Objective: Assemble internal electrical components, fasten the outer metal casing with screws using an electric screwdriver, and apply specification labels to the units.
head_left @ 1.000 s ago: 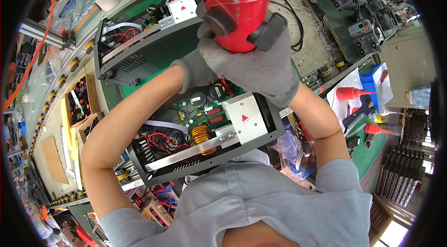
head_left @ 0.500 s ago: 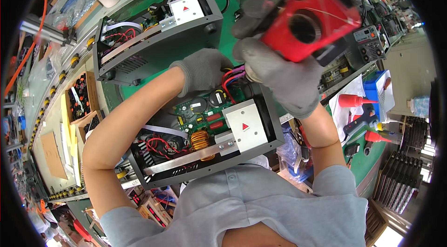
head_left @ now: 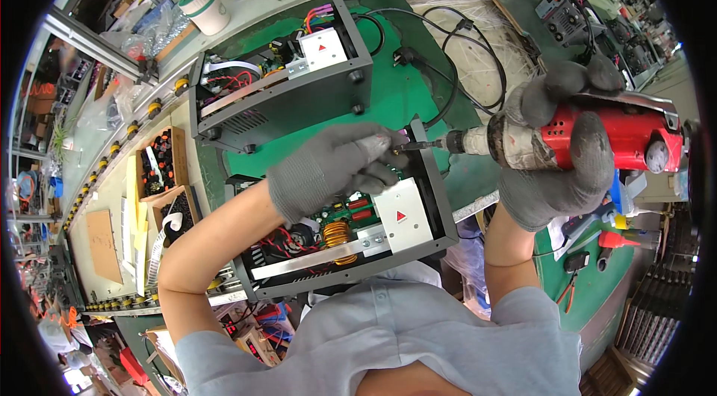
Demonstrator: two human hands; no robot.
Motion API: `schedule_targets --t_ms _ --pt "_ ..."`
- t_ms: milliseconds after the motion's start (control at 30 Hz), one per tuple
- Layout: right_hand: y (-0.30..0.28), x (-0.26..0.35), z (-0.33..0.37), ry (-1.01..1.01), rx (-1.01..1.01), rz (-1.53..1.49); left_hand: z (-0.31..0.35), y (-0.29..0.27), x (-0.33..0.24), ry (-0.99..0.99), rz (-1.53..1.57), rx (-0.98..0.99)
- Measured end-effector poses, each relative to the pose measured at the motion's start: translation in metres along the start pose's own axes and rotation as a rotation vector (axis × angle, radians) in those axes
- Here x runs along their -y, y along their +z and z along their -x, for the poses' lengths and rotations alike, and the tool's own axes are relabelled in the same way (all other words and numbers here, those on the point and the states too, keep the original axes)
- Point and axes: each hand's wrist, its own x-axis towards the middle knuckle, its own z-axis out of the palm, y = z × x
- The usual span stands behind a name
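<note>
Head view, from above. The right hand (head_left: 556,191), in a grey knitted glove, is wrapped around a red-bodied power driver with a pale nose (head_left: 627,135). The driver lies roughly level, its dark metal bit (head_left: 427,146) pointing to the person's left; I note the nose as scuffed and grimy.

The left hand (head_left: 328,168), likewise gloved in grey, has its fingers curled, thumb and forefinger at the bit's tip. Whether they pinch the tip or a small part beside it, I cannot tell.

Bit and fingertips are above the far right part of a dark grey metal chassis, open at the top (head_left: 358,278), which sits directly in front of the person. Seen inside: a white plate bearing a red triangle (head_left: 412,198), a flat silver metal bar (head_left: 314,264), a copper-coloured wound coil (head_left: 340,243), red cylindrical components (head_left: 361,214) and loose red wires (head_left: 280,238). The left hand hides part of the interior.

A second open dark grey chassis (head_left: 299,108) stands beyond, apart from the first, on a green mat (head_left: 407,94).
</note>
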Motion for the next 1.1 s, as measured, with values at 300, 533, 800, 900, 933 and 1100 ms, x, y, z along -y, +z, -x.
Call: schedule_targets --t_ms 300,533,800,900,933,1100 --pt "-0.005 0.004 0.009 -0.007 -0.009 -0.132 -0.009 -0.008 0.022 -0.071 0.354 0.112" --pt "-0.007 0.009 0.010 0.047 -0.027 -0.143 -0.011 -0.001 0.026 0.003 0.237 0.056" --pt "-0.013 0.003 0.009 0.017 0.008 -0.067 -0.011 -0.016 0.023 0.032 0.119 0.062" --pt "-0.013 0.000 0.010 0.015 -0.022 -0.053 -0.008 -0.017 0.010 0.080 -0.193 -0.025" --pt "-0.014 -0.002 0.009 0.011 -0.033 -0.056 -0.010 -0.016 0.003 0.132 -0.474 -0.145" --pt "-0.020 0.001 0.015 0.091 -0.043 -0.061 -0.036 -0.057 -0.003 0.457 -1.255 -0.141"
